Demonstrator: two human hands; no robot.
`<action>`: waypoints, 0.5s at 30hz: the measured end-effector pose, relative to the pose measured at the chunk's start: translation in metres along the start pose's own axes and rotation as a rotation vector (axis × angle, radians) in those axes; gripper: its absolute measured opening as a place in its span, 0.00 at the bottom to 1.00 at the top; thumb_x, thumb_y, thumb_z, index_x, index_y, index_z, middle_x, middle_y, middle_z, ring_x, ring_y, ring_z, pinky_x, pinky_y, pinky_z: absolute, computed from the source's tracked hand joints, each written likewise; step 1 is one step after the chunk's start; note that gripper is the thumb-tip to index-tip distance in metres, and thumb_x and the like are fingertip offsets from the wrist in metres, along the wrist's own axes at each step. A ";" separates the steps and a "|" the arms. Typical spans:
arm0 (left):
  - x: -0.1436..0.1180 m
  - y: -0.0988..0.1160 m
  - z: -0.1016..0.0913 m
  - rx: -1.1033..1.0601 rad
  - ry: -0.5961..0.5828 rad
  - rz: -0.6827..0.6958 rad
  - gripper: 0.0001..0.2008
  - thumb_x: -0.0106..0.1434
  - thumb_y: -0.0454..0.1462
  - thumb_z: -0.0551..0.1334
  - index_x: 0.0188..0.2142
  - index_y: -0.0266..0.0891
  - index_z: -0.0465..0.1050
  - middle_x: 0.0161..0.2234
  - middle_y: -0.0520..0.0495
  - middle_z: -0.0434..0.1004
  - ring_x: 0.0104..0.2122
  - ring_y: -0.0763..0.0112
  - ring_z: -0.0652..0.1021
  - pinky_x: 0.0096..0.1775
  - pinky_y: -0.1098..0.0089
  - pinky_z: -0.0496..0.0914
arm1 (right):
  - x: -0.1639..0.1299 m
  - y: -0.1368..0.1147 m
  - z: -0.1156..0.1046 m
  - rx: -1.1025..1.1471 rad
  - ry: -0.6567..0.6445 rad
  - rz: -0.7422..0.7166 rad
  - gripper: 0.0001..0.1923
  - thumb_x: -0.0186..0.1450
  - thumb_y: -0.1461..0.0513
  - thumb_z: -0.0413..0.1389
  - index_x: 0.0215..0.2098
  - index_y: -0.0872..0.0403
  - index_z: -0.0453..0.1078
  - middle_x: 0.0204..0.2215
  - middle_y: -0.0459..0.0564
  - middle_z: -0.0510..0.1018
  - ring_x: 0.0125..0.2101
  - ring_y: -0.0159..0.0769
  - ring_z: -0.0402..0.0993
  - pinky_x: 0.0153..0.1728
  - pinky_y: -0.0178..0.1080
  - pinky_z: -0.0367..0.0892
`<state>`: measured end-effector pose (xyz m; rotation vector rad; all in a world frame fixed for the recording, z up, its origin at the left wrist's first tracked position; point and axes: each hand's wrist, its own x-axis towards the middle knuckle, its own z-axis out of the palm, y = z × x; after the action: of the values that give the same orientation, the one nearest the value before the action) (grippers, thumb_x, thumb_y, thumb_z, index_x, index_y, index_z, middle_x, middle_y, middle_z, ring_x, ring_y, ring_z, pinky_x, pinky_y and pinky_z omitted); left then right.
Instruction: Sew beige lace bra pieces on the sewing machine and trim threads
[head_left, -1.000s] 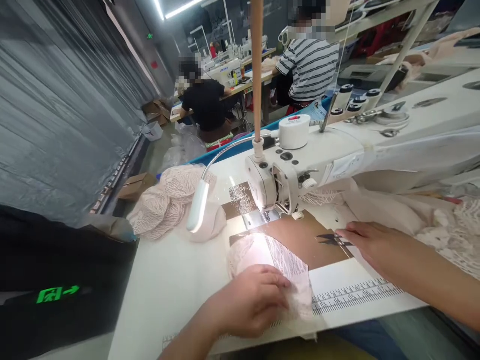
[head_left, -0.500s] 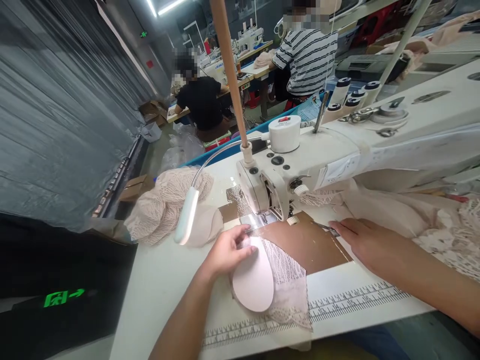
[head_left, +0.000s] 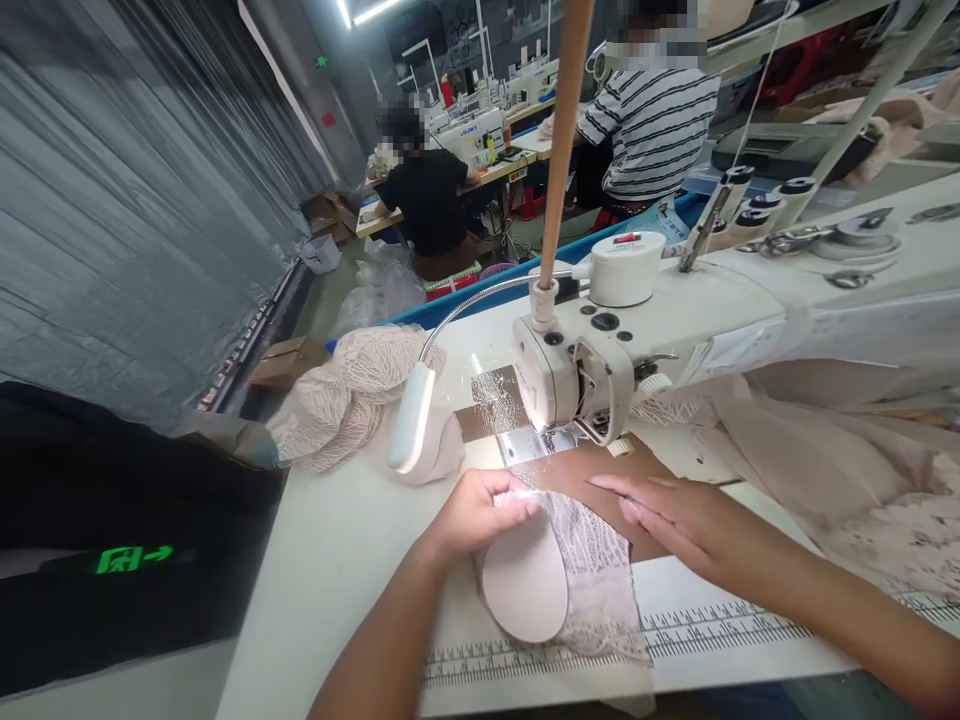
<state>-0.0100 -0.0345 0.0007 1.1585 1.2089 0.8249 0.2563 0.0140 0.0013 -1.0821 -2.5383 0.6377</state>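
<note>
left hand [head_left: 480, 512] pinches pink foam cup [head_left: 525, 585] with lace [head_left: 592, 575]; right hand [head_left: 667, 520] flat, open on lace. printed ruler scale [head_left: 720, 628] on table edge, numbers unreadable.

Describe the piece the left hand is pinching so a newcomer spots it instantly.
Start at the white sewing machine and drop to the table just in front of its needle. There the left hand pinches the top of a pale pink foam cup, smooth and oval, unlike the patterned lace under it.
</note>
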 end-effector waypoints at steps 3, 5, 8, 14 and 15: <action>-0.002 0.001 0.002 -0.014 -0.048 0.052 0.17 0.55 0.46 0.68 0.34 0.32 0.79 0.29 0.45 0.75 0.28 0.71 0.71 0.31 0.72 0.64 | 0.021 -0.016 -0.002 0.149 -0.056 -0.093 0.21 0.69 0.53 0.43 0.54 0.50 0.70 0.49 0.52 0.76 0.49 0.45 0.72 0.47 0.47 0.68; -0.003 0.002 0.002 -0.014 -0.068 0.081 0.17 0.56 0.46 0.67 0.35 0.33 0.80 0.30 0.45 0.76 0.29 0.70 0.72 0.32 0.71 0.65 | 0.033 -0.023 -0.005 0.185 -0.099 -0.139 0.21 0.70 0.53 0.44 0.53 0.50 0.71 0.49 0.51 0.77 0.48 0.45 0.73 0.47 0.47 0.68; -0.004 0.002 0.003 -0.013 -0.084 0.077 0.18 0.56 0.48 0.67 0.36 0.34 0.81 0.28 0.46 0.77 0.28 0.70 0.72 0.32 0.71 0.65 | 0.043 -0.027 -0.007 0.273 -0.147 -0.182 0.19 0.70 0.55 0.45 0.50 0.50 0.73 0.46 0.50 0.79 0.46 0.41 0.74 0.47 0.43 0.67; -0.001 -0.003 0.003 -0.004 -0.112 -0.016 0.23 0.52 0.52 0.68 0.35 0.34 0.81 0.25 0.45 0.75 0.29 0.66 0.72 0.30 0.70 0.65 | 0.046 -0.032 -0.001 0.485 -0.259 -0.105 0.13 0.68 0.56 0.50 0.46 0.49 0.73 0.40 0.46 0.80 0.39 0.37 0.74 0.40 0.38 0.67; 0.000 -0.004 0.003 -0.007 -0.121 -0.023 0.23 0.52 0.52 0.68 0.35 0.34 0.81 0.24 0.46 0.74 0.28 0.67 0.71 0.29 0.71 0.64 | 0.046 -0.033 0.000 0.497 -0.270 -0.091 0.13 0.67 0.57 0.50 0.45 0.49 0.73 0.39 0.46 0.79 0.38 0.37 0.74 0.39 0.37 0.67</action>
<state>-0.0079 -0.0361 -0.0029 1.1695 1.1171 0.7310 0.2058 0.0270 0.0232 -0.7396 -2.4152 1.3752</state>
